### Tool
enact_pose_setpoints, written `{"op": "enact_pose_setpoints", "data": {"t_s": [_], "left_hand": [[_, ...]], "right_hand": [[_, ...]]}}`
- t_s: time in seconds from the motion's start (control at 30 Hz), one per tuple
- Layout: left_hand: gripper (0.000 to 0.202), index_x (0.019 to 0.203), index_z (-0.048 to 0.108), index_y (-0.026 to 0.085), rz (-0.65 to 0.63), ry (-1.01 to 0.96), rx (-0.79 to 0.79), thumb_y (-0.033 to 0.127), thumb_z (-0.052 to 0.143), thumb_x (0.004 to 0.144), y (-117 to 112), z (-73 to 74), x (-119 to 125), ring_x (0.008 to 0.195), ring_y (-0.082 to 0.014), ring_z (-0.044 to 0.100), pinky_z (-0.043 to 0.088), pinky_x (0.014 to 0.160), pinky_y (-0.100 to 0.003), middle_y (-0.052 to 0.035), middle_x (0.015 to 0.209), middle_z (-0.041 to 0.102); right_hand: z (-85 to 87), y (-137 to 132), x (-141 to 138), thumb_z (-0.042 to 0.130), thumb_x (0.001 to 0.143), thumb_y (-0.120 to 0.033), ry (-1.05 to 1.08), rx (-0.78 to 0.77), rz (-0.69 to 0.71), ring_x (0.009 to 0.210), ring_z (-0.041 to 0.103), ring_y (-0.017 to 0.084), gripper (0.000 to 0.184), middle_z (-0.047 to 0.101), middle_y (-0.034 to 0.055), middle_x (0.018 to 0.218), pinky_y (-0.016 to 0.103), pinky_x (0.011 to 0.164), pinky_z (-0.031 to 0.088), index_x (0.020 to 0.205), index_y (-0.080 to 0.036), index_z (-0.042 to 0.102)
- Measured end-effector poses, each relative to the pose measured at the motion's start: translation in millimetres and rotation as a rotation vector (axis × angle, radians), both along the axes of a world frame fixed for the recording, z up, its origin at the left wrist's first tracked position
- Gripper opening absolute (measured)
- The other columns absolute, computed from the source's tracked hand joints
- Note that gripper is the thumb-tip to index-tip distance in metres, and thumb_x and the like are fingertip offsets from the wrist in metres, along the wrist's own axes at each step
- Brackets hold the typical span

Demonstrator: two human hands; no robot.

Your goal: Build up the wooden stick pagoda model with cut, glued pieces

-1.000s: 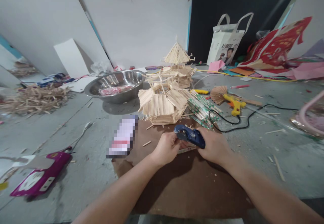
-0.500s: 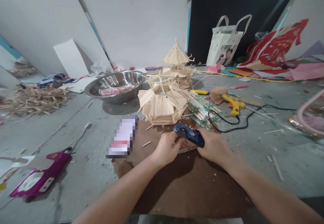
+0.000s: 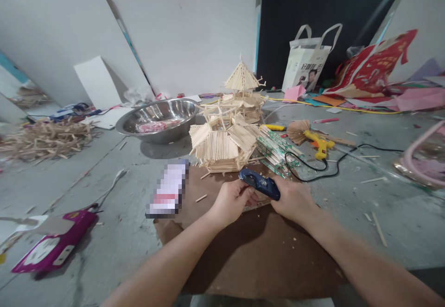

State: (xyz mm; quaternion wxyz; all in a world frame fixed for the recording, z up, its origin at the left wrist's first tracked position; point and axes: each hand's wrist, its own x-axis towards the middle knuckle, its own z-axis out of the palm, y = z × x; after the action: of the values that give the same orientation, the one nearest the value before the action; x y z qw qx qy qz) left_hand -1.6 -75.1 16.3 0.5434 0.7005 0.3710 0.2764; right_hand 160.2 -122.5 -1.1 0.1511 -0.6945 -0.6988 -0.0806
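Note:
My right hand (image 3: 295,199) is closed round a dark blue hand cutter (image 3: 259,183) held just above a brown cardboard sheet (image 3: 257,251). My left hand (image 3: 229,201) is closed beside the cutter's jaws, pinching a thin wooden stick (image 3: 259,203) that runs under the tool. Just beyond both hands stands a stick-built pagoda model (image 3: 225,138), its roof sections made of rows of pale sticks. A bundle of wrapped chopsticks (image 3: 276,148) lies to the model's right.
A steel bowl (image 3: 158,119) sits back left, a pile of stick offcuts (image 3: 45,133) far left. A yellow glue gun (image 3: 318,142) with black cord lies to the right. A magenta packet (image 3: 54,247) lies near left, a white bag (image 3: 308,64) and coloured papers behind.
Both hands and the cutter have stayed in nearly the same spot; the cutter sits slightly lower and the view has shifted a little.

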Motion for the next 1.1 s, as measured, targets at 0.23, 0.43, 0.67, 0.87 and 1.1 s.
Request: {"op": "enact_pose_setpoints", "data": {"t_s": [0.23,0.43,0.67,0.87,1.1], "left_hand": [[0.017,0.064,0.051,0.015,-0.025,0.027,0.067,0.027,0.045,0.075,0.0,-2.4,-1.9,0.054,-0.0143,0.061,0.050,0.052,-0.025,-0.0029,0.060,0.061],[0.018,0.066,0.052,0.014,-0.043,0.051,0.157,0.026,0.044,0.077,1.0,-5.9,-4.2,0.056,-0.0148,0.061,0.049,0.054,-0.025,-0.0040,0.062,0.062],[0.022,0.066,0.052,0.014,-0.090,0.060,0.086,0.032,0.045,0.078,-0.5,1.4,-2.7,0.055,-0.0125,0.059,0.048,0.055,-0.023,-0.0023,0.059,0.060],[0.029,0.065,0.050,0.013,-0.104,-0.086,-0.217,0.040,0.052,0.073,0.4,5.7,-2.1,0.053,-0.0102,0.058,0.046,0.052,-0.021,0.0000,0.059,0.057],[0.029,0.067,0.048,0.013,-0.165,-0.124,-0.299,0.041,0.054,0.071,4.4,5.6,-3.1,0.052,-0.0085,0.057,0.045,0.053,-0.020,0.0005,0.061,0.057]], "right_hand": [[-0.3,1.9,1.7,0.047,0.061,-0.020,0.069,0.000,0.058,0.066,0.060,0.021,0.030,0.064,0.0059,0.075,0.027,0.054,0.035,0.090,-0.017,0.054],[0.9,2.5,1.1,0.048,0.063,-0.024,0.062,0.007,0.066,0.069,0.059,0.021,0.032,0.064,0.0064,0.080,0.027,0.055,0.035,0.094,-0.017,0.053],[-1.9,0.2,2.0,0.048,0.062,-0.022,0.055,0.017,-0.006,0.053,0.057,0.018,0.018,0.062,0.0024,0.059,0.025,0.048,0.031,0.078,-0.020,0.056],[-2.3,11.5,19.8,0.048,0.065,-0.026,0.048,0.157,-0.061,0.075,0.057,0.024,0.043,0.062,0.0135,0.088,0.032,0.066,0.039,0.105,-0.010,0.048],[-8.5,18.0,29.3,0.048,0.065,-0.025,0.046,0.185,0.032,0.084,0.054,0.026,0.050,0.058,0.0145,0.095,0.036,0.074,0.039,0.112,-0.009,0.043]]}}
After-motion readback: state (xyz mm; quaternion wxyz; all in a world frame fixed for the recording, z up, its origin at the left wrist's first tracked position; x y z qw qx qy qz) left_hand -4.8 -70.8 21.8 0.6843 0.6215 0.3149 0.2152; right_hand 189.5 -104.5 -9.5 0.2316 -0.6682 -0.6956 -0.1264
